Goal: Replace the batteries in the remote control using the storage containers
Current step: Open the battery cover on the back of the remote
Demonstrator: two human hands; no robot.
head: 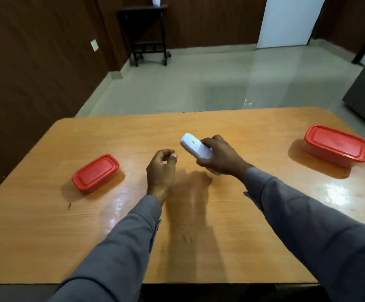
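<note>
1. Table (242,214), orange wood, fills my lower view, both grey sleeves reaching over it.
2. Right container (337,148), red lid on, sits near the far right edge.
3. Left container (96,172), smaller, lid also on, sits well apart on the left side.
4. My right hand (220,158) is wrapped around the white remote (195,148), lifted above the table's middle.
5. My left hand (161,168) hovers just beside it, fingers loosely curled, gripping nothing I can see.

Right hand (223,158) closed in a grasp, left hand (161,168) loosely curled, both grey-sleeved arms extended
</note>
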